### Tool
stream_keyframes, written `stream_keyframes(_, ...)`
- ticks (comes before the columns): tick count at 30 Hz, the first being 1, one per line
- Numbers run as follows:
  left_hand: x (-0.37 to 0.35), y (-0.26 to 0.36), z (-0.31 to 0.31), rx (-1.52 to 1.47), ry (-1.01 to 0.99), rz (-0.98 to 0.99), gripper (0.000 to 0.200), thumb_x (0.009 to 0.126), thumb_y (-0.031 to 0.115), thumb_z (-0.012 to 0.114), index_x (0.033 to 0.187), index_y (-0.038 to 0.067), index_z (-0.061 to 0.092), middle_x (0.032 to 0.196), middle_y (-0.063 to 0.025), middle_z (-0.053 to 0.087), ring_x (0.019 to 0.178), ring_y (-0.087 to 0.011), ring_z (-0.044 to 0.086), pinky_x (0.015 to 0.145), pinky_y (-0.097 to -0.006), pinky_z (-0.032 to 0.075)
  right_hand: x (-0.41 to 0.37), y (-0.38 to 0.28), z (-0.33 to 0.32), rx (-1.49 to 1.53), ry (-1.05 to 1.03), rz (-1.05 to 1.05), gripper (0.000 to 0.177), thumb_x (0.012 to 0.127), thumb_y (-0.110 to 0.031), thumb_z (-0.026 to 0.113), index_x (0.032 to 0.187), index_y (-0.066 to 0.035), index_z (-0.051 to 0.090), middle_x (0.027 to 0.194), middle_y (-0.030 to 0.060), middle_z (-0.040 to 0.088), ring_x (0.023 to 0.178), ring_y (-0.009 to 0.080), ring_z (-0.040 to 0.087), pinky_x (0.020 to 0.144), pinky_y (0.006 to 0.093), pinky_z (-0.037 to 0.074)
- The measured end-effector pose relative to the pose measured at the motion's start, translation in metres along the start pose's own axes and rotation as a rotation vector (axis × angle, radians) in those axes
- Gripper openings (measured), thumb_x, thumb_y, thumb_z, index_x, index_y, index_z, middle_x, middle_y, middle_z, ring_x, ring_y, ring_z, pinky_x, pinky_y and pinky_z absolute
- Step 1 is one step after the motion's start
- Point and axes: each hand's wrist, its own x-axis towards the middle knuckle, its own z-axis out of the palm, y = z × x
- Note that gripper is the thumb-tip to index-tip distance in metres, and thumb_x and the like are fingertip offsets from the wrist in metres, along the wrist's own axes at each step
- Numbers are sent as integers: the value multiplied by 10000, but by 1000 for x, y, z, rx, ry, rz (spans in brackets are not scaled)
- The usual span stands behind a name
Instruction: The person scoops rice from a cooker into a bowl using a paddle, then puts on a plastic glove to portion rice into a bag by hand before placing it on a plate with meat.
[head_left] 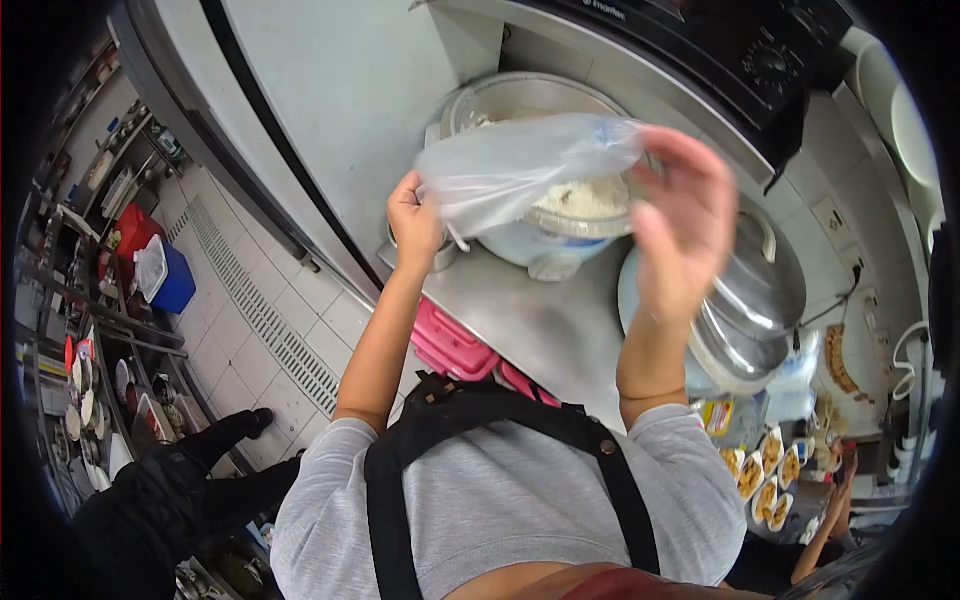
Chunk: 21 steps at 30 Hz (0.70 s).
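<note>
Only 1 view here, the head cam, so going off that. The left hand [413, 222] has a clear plastic bag [525, 165] pinched at its left end, fingers closed on it. The right hand [690, 225] is up at the other end, the end with a bit of blue on it. Its fingers are curved and the thumb stands apart from them, but it's pretty blurry, so I can't tell if it's actually gripping the plastic.

The bag is stretched sideways between the 2 hands, above a big rice cooker [555, 268] near the back edge of the steel desk [565, 315]. The bag blocks a good chunk of the cooker's mouth, but you can see white rice [590, 198] inside, just below the plastic. A small metal container [443, 256] sits just beside the cooker, by the desk's left edge.

Over at the desk's right end there's a second round vessel with a shiny domed lid [765, 285], near the right forearm. A pink container [455, 342] shows just past the front edge. Above the back edge hangs a black appliance [735, 65] with a knob.

Off to the left, a blue bin [172, 277] is on the tiled floor [235, 255], and a person in black [150, 520] is at the lower left. Lower right has white dishes of food [768, 480].
</note>
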Motion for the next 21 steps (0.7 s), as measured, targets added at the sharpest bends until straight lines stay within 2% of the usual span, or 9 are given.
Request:
stream_keyframes(1,12,2,7,-209,67,-259,230,830,180,642,984,11,617,748,-26,587,740,-141,589,698,-298,491,11,-7,-8,-60,42,-192,492,784,-161,594,1208,23,426,1230,180,466,1139,282,478,939,426,414)
stream_keyframes(2,22,38,15,-274,60,-215,165,867,174,574,933,27,609,739,-15,596,611,-106,553,581,-254,477,19,-13,-21,-51,39,-357,638,820,-369,585,1276,25,375,1273,230,418,1172,330,452,947,493,409)
stream_keyframes(3,34,35,18,-265,52,-208,165,867,174,574,933,27,609,739,-15,596,611,-106,553,581,-254,477,19,-30,-33,21,-83,-421,771,876,-548,408,1370,23,253,1388,243,287,1254,354,357,1020,576,292)
stream_keyframes(4,44,31,20,-283,53,-242,173,887,193,552,915,32,607,728,3,581,572,-74,525,525,-225,444,19,-42,-27,262,-176,-494,772,875,-589,385,1417,-75,191,1455,140,214,1312,326,262,1047,591,227)
stream_keyframes(7,66,28,32,-332,74,-310,193,905,213,532,915,36,606,714,16,570,532,-49,494,470,-206,410,21,-60,-26,213,-162,-620,478,905,-526,394,1250,-195,397,1434,-49,210,1297,241,182,1053,564,180)
stream_keyframes(12,91,6,46,-451,-48,-474,155,880,187,510,939,47,540,709,-2,518,562,-104,496,490,-239,433,26,-50,-16,88,-57,-508,378,905,-453,452,1230,-261,449,1412,-101,251,1188,183,267,866,398,294)
stream_keyframes(17,108,-12,60,-541,-132,-679,199,885,229,498,964,48,524,771,-42,528,638,-158,527,566,-307,487,32,-33,16,-35,131,-585,423,893,-463,464,1280,-293,462,1399,-107,325,1177,143,273,844,330,260)
stream_keyframes(20,123,-10,60,-771,-299,-833,282,909,295,477,1031,47,534,865,-71,570,729,-183,572,622,-349,519,43,-16,41,23,101,-655,507,915,-457,437,1330,-172,372,1388,130,355,1226,285,372,814,545,445)
stream_keyframes(21,122,-6,63,-790,-328,-844,347,923,321,442,1115,41,514,955,-89,585,821,-210,584,703,-367,514,39,-6,44,-154,326,-600,508,891,-495,446,1310,-210,412,1396,61,339,1218,261,363,861,483,377)
